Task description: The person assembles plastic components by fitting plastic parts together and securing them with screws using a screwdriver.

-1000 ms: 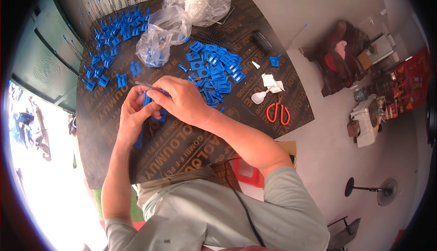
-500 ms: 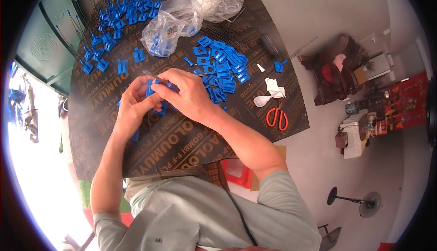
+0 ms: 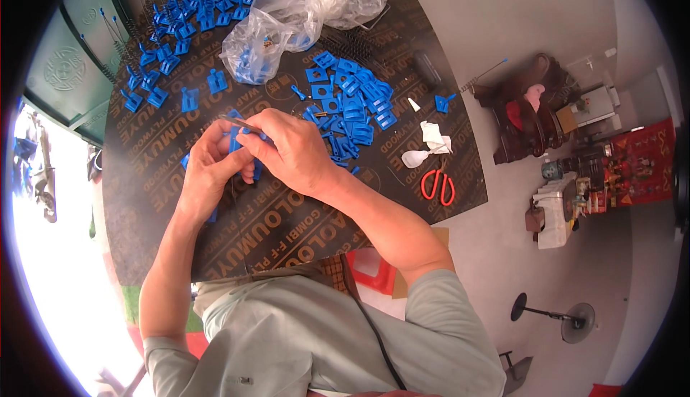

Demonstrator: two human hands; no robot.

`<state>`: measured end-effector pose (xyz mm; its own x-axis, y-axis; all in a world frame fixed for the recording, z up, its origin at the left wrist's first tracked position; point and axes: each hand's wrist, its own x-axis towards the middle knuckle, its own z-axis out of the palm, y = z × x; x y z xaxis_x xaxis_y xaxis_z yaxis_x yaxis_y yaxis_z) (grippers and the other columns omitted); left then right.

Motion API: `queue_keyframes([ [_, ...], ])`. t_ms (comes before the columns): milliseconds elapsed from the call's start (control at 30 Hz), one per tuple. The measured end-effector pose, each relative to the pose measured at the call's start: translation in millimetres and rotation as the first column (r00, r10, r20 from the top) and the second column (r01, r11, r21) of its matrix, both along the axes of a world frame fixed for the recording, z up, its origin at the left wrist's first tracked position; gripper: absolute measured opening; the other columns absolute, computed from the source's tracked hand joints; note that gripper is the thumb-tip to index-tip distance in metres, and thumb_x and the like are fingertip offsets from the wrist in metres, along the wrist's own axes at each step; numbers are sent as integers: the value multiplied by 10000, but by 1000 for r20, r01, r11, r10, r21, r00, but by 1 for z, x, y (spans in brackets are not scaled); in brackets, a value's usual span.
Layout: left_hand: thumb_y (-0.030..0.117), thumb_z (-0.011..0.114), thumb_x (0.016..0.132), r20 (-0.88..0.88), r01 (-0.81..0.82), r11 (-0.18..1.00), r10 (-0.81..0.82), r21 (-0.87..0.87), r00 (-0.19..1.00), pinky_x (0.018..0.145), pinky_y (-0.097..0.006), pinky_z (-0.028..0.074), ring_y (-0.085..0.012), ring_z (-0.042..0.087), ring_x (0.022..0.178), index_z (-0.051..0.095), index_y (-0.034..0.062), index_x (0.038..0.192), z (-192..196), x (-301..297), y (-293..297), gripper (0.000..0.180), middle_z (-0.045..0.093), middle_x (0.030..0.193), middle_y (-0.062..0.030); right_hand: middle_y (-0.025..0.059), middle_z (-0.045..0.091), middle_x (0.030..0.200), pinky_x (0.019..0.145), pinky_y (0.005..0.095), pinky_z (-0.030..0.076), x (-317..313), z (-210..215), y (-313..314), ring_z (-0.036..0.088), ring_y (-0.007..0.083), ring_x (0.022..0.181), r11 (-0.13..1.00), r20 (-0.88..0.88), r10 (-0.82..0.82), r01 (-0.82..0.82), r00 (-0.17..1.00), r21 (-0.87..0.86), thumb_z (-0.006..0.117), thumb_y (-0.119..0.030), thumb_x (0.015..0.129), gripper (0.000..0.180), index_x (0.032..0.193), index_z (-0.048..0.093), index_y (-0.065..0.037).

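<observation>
Right hand (image 3: 291,151) shifts slightly toward 9 o'clock, fingers clamped on a slim tool (image 3: 241,123) aligned 10-to-4. Left hand (image 3: 207,167) pinches a blue plastic part (image 3: 233,139) at its 7 o'clock.

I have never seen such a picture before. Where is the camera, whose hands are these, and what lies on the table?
There is no machine here. A person wears the camera on the head, looking down, and these are that person's own hands. The wide lens bends straight edges. The bare left hand holds a blue part; the right hand holds a thin dark tool close to it, its kind hard to tell. On the table lie a heap of blue parts, clear bags and red-handled scissors. At the far left stand blue parts with springs.
</observation>
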<state>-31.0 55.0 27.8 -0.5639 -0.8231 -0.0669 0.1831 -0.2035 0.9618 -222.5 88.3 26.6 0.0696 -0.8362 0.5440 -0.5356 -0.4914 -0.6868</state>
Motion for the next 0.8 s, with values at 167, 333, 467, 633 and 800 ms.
queue_keyframes([
  [167, 106, 729, 1047, 18, -8, 1000, 8, 2, 1000, 714, -273, 523, -96, 639, 762, 599, 29, 1231, 1, -1, 1, 238, 700, 877, -20, 113, 728, 910, 667, 426, 572, 0, -1, -1, 740, 323, 799, 1000, -1, -10, 10, 1000, -5, 799, -173, 987, 169, 1045, 698, -51],
  [333, 111, 737, 1046, 9, -2, 1000, 2, 15, 1000, 709, -270, 521, -94, 635, 755, 596, 27, 1233, -2, -2, 0, 249, 695, 873, -19, 117, 726, 901, 655, 432, 568, 0, -4, -3, 736, 328, 780, 1000, 0, -8, 8, 1000, -1, 796, -186, 992, 175, 1030, 690, -52],
  [467, 114, 744, 1042, 27, -17, 999, 17, 30, 999, 704, -265, 518, -95, 631, 755, 587, 25, 1249, -3, 2, -1, 275, 684, 867, -19, 120, 732, 904, 654, 432, 577, 1, -1, -6, 746, 325, 787, 1000, -19, 0, 0, 1000, -3, 789, -171, 988, 161, 1047, 702, -49],
  [633, 71, 755, 1020, -27, -10, 998, 12, 54, 1000, 734, -275, 551, -104, 647, 792, 567, 14, 1338, -1, -2, -2, 374, 702, 969, -41, 106, 731, 917, 650, 390, 570, -2, 3, -5, 744, 284, 777, 998, 19, 3, -2, 1000, -60, 827, -129, 949, 221, 1142, 757, -50],
  [800, 79, 747, 1035, -175, 3, 998, 8, 67, 984, 801, -292, 581, -105, 679, 909, 548, 79, 1458, -10, 2, 0, 468, 735, 1110, -35, 40, 705, 909, 647, 295, 527, -5, 4, -3, 676, 144, 760, 991, 169, 106, -119, 980, 67, 833, -97, 947, 234, 1165, 758, -54],
])
